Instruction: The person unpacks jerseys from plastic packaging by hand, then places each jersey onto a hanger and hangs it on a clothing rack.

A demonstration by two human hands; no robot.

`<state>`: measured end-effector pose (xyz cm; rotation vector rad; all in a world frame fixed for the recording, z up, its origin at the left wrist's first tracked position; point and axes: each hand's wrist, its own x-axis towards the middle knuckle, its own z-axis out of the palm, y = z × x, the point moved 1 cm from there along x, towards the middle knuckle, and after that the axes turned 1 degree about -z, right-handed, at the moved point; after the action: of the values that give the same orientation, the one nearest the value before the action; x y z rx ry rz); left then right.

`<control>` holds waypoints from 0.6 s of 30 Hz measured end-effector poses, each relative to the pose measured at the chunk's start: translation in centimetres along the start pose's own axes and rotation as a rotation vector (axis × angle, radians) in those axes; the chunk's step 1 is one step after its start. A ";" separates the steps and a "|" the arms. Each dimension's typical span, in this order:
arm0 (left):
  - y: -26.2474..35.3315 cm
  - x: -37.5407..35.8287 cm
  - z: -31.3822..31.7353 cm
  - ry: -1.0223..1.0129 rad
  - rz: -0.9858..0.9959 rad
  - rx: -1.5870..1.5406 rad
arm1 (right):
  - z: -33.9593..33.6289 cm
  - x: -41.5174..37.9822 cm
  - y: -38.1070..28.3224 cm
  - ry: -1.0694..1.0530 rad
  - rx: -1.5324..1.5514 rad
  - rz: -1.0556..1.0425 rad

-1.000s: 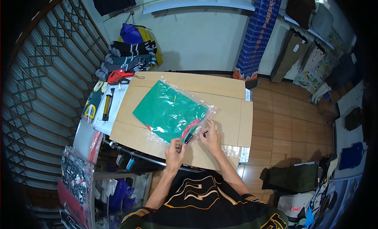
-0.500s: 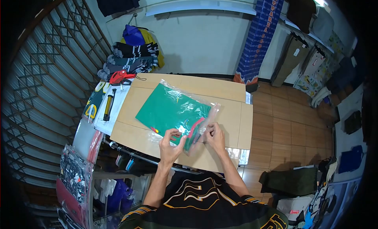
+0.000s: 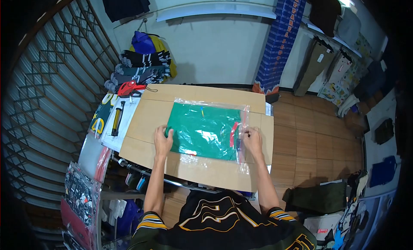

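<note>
It's a clothing shop here: folded clothes [image 3: 142,72] pile up past the table's [image 3: 140,134] far left corner, an "APPAREL" pillar [image 3: 277,43] rises beyond its far right one. And further right of it, tagged trousers [image 3: 310,71] hanging!

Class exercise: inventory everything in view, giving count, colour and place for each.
Clear plastic bag: 1, transparent with pink strip, on the cardboard
Folded garment: 1, green, inside the bag
Cardboard sheet: 1, tan, under the bag
Pump-like tool: 1, yellow and black, left of cardboard
Handheld tool: 1, red, by cardboard's far left corner
Folded clothes: several, grey and black, beyond that corner
Folding gate: 1, brown, left
Pillar: 1, blue, far wall
Shelf: 1, white, far wall
Trousers: 1 brown pair, hanging right
Folded cloth: 1, dark olive, lower right
Tiled floor: 1, brown, right
Other clothes: uncountable, mixed, room edges
Shirt: 1, mostly black, on person
Left hand: 1, bare, at garment's left edge
Right hand: 1, bare, at pink strip
</note>
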<state>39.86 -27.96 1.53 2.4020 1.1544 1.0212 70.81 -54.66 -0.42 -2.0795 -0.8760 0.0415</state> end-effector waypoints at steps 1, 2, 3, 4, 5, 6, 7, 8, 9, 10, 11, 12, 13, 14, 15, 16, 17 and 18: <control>-1.7 0.7 1.2 -0.011 -0.120 -0.040 | 0.5 0.0 -0.2 0.008 0.012 0.038; -3.0 1.4 2.2 -0.023 -0.240 -0.079 | 0.8 0.1 -0.5 0.016 0.024 0.076; -3.8 2.2 2.8 -0.026 -0.232 -0.085 | 0.8 0.1 -1.3 0.025 0.021 0.078; -4.5 3.0 3.3 -0.095 -0.299 -0.045 | 0.6 0.1 -2.3 0.015 -0.012 0.125; -5.2 3.7 3.8 -0.163 -0.365 -0.004 | 0.4 0.1 -3.4 0.006 -0.044 0.172; -5.0 4.3 3.8 -0.124 -0.334 0.015 | 0.5 0.1 -4.0 -0.013 -0.068 0.210; -4.8 4.7 3.8 -0.126 -0.330 0.013 | 0.9 0.2 -4.0 -0.009 -0.069 0.212; -4.8 5.2 3.8 -0.185 -0.361 0.026 | 1.4 0.2 -4.0 0.007 -0.082 0.210; -4.9 5.4 3.7 -0.243 -0.393 0.041 | 1.7 0.2 -4.3 0.021 -0.095 0.207; -4.9 5.5 3.7 -0.244 -0.394 0.041 | 1.9 0.2 -4.5 0.018 -0.098 0.228; -5.0 5.5 3.7 -0.236 -0.412 0.028 | 2.2 0.2 -4.8 0.017 -0.098 0.228; -5.2 5.6 3.7 -0.228 -0.431 0.014 | 2.6 0.2 -4.9 0.041 -0.109 0.230; -5.3 5.7 3.8 -0.228 -0.431 0.014 | 2.8 0.2 -4.8 0.065 -0.119 0.231; -5.6 5.7 3.8 -0.233 -0.459 0.000 | 3.0 0.3 -4.7 0.064 -0.120 0.231; -5.6 5.7 3.8 -0.238 -0.489 -0.014 | 3.3 0.4 -4.6 0.052 -0.114 0.258; -5.6 5.7 3.7 -0.237 -0.491 -0.014 | 3.5 0.5 -4.5 0.040 -0.108 0.283; -5.6 5.6 3.7 -0.227 -0.514 -0.023 | 3.7 0.5 -4.4 0.037 -0.108 0.281; -5.6 5.6 3.7 -0.217 -0.536 -0.031 | 3.7 0.6 -4.2 0.037 -0.079 0.284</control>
<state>41.68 -19.97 -1.34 1.9456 1.5580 0.5834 67.63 -50.09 0.48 -2.2574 -0.5629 0.1211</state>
